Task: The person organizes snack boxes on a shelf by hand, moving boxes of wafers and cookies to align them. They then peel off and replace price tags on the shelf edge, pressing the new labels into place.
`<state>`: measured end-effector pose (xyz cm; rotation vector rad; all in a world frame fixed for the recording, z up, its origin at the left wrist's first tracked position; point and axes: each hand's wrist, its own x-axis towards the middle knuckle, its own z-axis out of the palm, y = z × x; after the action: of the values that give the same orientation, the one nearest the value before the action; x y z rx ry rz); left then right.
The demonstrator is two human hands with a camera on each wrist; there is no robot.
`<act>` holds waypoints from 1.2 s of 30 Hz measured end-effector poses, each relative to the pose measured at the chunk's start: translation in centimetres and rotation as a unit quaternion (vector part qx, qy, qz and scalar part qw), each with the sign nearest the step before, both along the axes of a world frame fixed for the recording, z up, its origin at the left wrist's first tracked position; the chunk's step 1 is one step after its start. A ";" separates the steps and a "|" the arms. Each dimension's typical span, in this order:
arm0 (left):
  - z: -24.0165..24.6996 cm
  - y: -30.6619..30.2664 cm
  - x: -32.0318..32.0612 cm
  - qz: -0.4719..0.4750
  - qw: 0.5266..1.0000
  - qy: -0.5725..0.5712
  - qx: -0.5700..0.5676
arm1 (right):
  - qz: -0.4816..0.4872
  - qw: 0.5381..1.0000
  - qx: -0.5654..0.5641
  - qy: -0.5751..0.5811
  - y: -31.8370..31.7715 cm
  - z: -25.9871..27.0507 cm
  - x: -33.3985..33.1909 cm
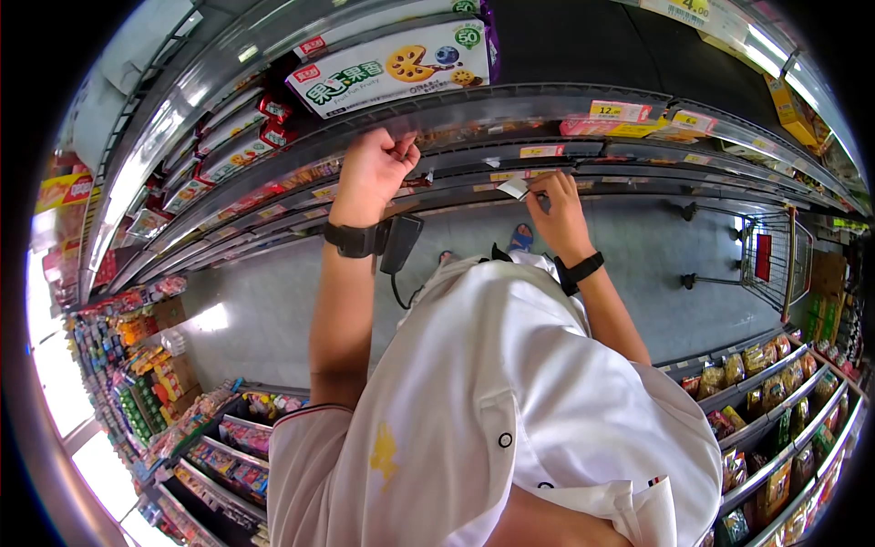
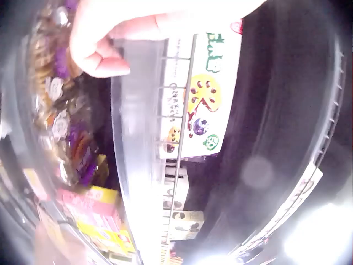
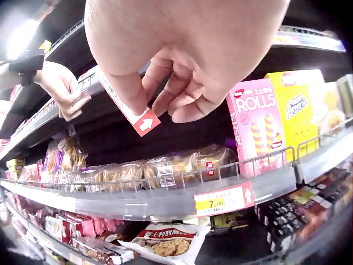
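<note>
My right hand pinches a paper price tag between thumb and fingers. The tag is white with a red end and a white arrow. It is held in front of a shelf of packaged baked goods. My left hand is raised at the edge of a higher shelf, its fingers loosely bent beside the clear label strip, with nothing visible in them. Just behind that edge lies a white cookie box with a pie and blueberry picture.
Pink rolls boxes and a yellow box stand behind a wire guard. Below them, a 7.00 price tag sits in the shelf edge. A shopping cart is in the aisle to the right, and snack shelves are behind me.
</note>
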<state>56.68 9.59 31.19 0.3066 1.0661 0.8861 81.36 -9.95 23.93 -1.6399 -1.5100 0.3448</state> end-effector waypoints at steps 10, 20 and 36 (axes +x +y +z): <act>-0.3 -2.0 -1.0 0.005 0.994 -0.064 0.087 | 0.008 0.981 0.095 -0.167 2.8 6.5 2.0; -3.2 -3.3 -0.2 0.033 0.959 0.094 0.265 | -0.011 0.957 0.135 -0.255 5.1 7.5 4.0; -7.3 -3.2 0.5 0.064 0.924 -0.002 0.378 | 0.035 0.940 0.133 -0.313 5.9 7.8 4.8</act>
<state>57.17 6.38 23.91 0.8840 0.7013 1.3995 86.12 -4.09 31.68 -1.5499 -1.9777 -0.3747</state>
